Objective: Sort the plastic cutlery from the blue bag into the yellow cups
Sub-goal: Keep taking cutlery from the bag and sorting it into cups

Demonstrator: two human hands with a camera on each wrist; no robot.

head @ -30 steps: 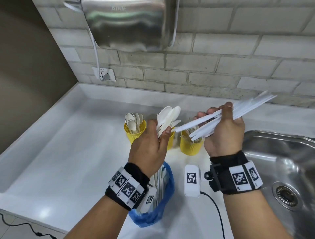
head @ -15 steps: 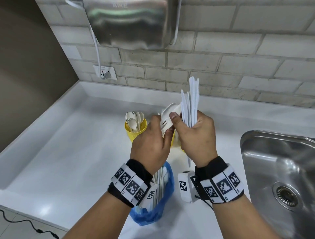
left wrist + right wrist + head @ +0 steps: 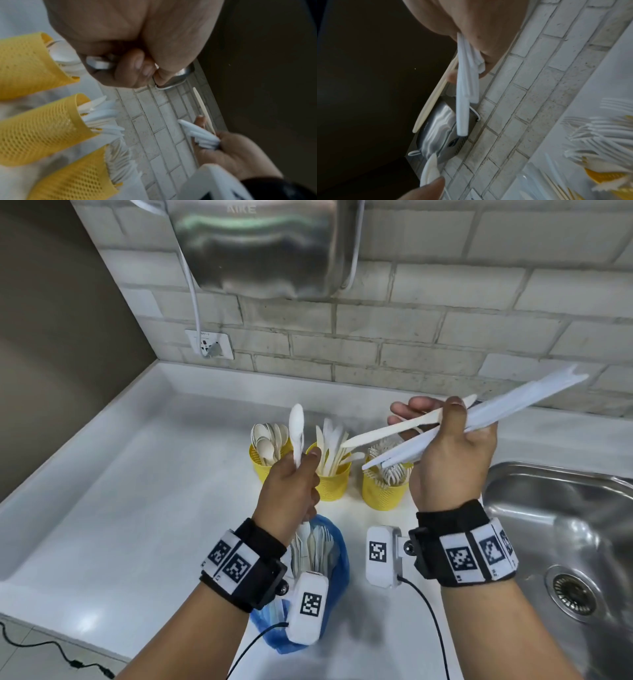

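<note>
Three yellow mesh cups stand in a row on the white counter: the left cup (image 3: 261, 466) holds spoons, the middle cup (image 3: 334, 483) knives, the right cup (image 3: 383, 492) forks. My left hand (image 3: 291, 491) grips a white spoon (image 3: 296, 429) upright by its handle, just in front of the left and middle cups. My right hand (image 3: 445, 453) is raised over the right cup and holds a bundle of white knives (image 3: 513, 407) plus one cream knife (image 3: 387, 432), lying level. The blue bag (image 3: 329, 563), with cutlery still inside, lies under my left wrist.
A steel sink (image 3: 561, 559) fills the right side. A metal hand dryer (image 3: 253, 244) hangs on the brick wall above the cups, beside a wall socket (image 3: 209, 344). A raised counter lip (image 3: 68, 460) runs along the left and back.
My hands have parted. The right hand swung its bundle from upright to level and moved right. The left hand now holds a single spoon upright, further left.
</note>
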